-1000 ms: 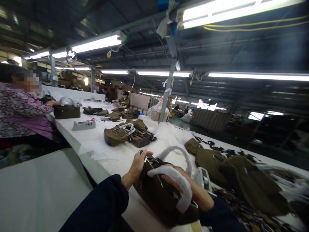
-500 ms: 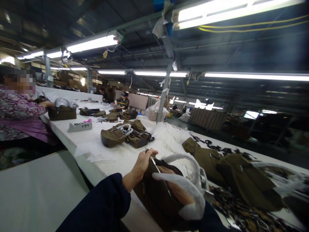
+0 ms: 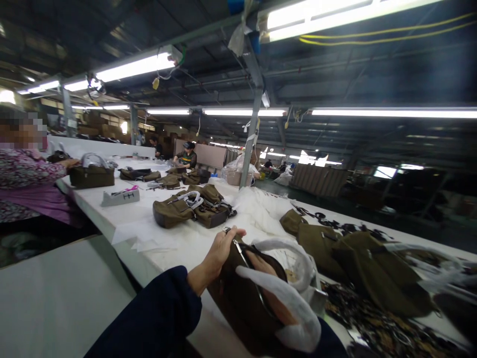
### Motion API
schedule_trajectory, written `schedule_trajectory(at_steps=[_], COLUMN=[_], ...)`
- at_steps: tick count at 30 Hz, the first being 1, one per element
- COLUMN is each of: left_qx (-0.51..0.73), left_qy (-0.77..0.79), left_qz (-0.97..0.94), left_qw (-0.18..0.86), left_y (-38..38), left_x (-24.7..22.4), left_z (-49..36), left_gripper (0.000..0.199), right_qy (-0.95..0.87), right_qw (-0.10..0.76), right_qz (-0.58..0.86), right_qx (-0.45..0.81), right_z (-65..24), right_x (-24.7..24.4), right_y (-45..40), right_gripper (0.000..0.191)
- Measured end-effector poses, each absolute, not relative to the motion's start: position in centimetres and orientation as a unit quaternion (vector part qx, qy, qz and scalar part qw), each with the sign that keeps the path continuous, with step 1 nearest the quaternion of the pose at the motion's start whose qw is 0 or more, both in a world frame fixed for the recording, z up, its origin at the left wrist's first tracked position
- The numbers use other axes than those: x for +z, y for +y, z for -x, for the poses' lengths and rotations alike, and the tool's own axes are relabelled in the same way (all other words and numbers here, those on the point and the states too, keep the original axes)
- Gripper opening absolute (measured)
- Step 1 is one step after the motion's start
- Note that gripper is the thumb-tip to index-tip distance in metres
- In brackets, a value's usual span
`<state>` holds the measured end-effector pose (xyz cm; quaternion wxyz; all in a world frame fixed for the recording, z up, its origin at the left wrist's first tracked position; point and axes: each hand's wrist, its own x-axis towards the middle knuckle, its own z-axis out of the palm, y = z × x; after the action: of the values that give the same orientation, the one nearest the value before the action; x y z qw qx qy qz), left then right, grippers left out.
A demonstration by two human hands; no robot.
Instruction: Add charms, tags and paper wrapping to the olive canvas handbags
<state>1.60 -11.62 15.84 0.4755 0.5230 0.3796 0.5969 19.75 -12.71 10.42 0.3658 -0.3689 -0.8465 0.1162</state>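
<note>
The left hand grips the rim of one brown bag, two wrapped handles, long axis pointing away along the surface; the right hand sits inside, grip unclear.

Overhead fluorescent tubes are glaring white, burning out brightest at near right. White work surface is throwing that light back evenly. Dark handbag is sinking into shadow at the near edge. Roof steelwork is falling dim. Wide-angle distortion is bending the frame edges, and the far end is softening.
</note>
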Motion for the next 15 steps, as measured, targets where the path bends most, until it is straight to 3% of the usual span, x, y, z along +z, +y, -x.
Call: schedule_trajectory(at_steps=[6,15], left_qx=[0.602,0.592], left_qy=[0.387,0.384], left_qz=[-0.511,-0.532], left_qw=[0.476,0.468], left_y=[-11.4,-12.0], left_x=[15.6,16.5], left_z=[-1.5,-2.4], left_gripper=[0.051,0.048], right_qy=[-0.803,-0.808], right_qw=[0.416,0.406], right_qz=[0.418,0.425], right_qx=[0.089,0.038], right_z=[-20.3,-20.3], right_x=[11.9,9.2], right_y=[-13.5,-14.0], right_gripper=[0.030,0.055])
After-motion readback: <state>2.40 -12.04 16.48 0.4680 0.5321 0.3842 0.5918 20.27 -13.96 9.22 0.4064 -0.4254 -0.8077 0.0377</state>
